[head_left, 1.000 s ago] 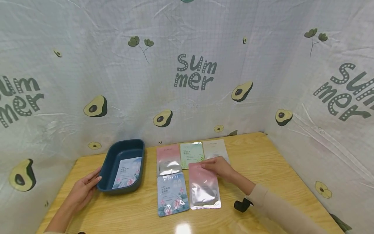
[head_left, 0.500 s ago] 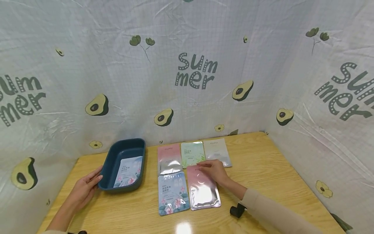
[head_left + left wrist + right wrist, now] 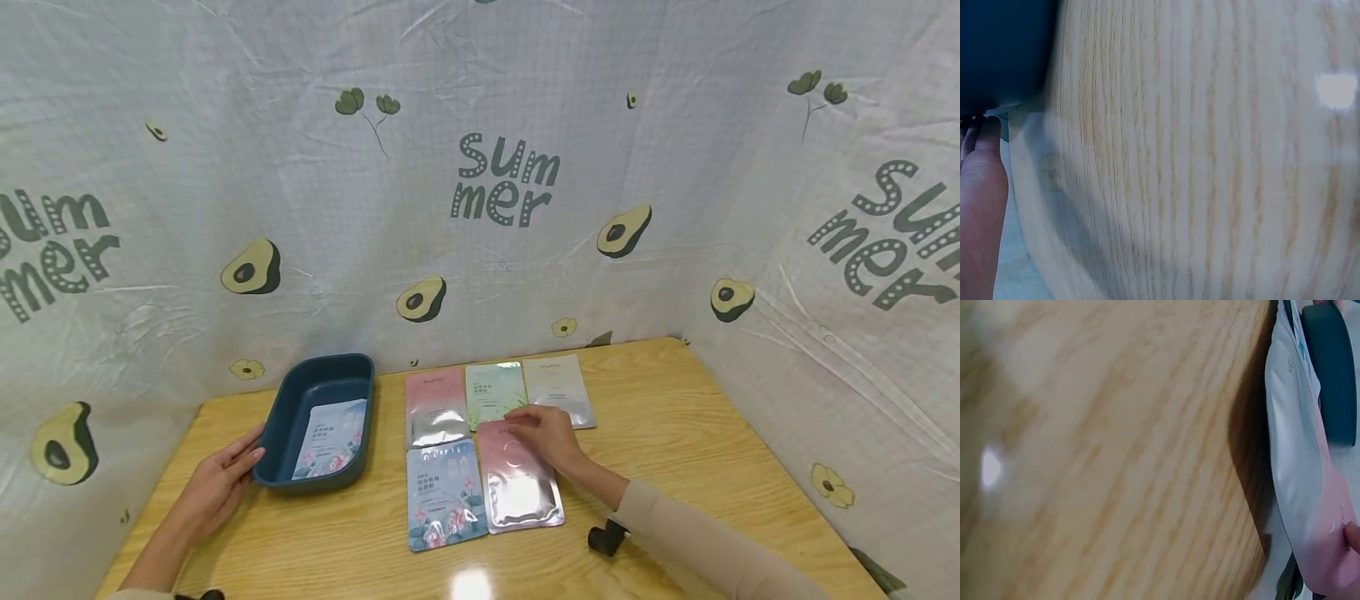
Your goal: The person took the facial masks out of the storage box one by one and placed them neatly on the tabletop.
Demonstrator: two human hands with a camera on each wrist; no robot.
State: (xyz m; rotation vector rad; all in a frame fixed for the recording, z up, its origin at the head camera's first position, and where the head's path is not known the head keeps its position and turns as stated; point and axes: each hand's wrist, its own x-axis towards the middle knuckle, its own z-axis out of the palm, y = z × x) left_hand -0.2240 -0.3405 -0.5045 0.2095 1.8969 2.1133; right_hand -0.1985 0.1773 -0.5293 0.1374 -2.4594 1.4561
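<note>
In the head view my right hand [image 3: 551,435] pinches the top edge of a pink and silver sheet mask packet [image 3: 520,487]. The right wrist view shows a thumb on the pink end of this packet [image 3: 1329,544], with a shadow under its edge. Just left of it lies a blue floral packet [image 3: 446,497]. My left hand [image 3: 213,487] touches the left outer side of a dark blue bin [image 3: 276,437], its fingers fairly straight. Inside the bin lies another blue floral packet [image 3: 330,442]. In the left wrist view the fingertips are partly hidden by the bin [image 3: 1004,56].
Behind these, in a row, lie a second pink packet [image 3: 435,408], a green packet [image 3: 495,392] and a cream packet [image 3: 561,387]. The wooden table [image 3: 660,450] meets a printed curtain [image 3: 330,208] at the back and sides.
My right hand has shifted slightly left with the pink packet, bringing it closer to the blue floral one. My left hand stays at the bin. The head view has drifted slightly.
</note>
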